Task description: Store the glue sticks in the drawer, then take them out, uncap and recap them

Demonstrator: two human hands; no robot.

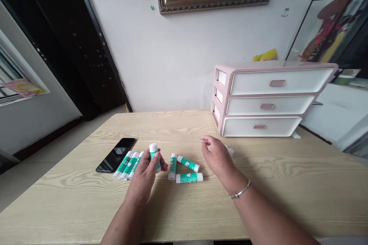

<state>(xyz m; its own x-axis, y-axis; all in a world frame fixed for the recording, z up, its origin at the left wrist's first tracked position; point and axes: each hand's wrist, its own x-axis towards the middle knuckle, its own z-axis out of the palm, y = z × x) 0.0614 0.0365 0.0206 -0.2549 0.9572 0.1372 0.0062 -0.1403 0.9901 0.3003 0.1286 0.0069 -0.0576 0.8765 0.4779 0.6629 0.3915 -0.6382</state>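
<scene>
My left hand [146, 172] is closed around a glue stick [153, 150], a green and white tube held upright with its white end up. Beside and partly behind that hand, several similar glue sticks [126, 165] lie in a slanted row. To its right are three more: one glue stick [172, 166] points away from me, another [188, 163] lies at a slant, and a third [189, 177] lies crosswise. My right hand [217, 155] hovers right of them, fingers loosely bent, with nothing visible in it. Small white round pieces [230, 151] lie partly hidden behind it.
A black phone [116, 155] lies left of the row on the wooden table [172, 214]. A pink and white drawer unit [267, 99] stands at the back right, with a yellow packet [266, 55] behind its top. A framed picture [215, 5] hangs on the wall.
</scene>
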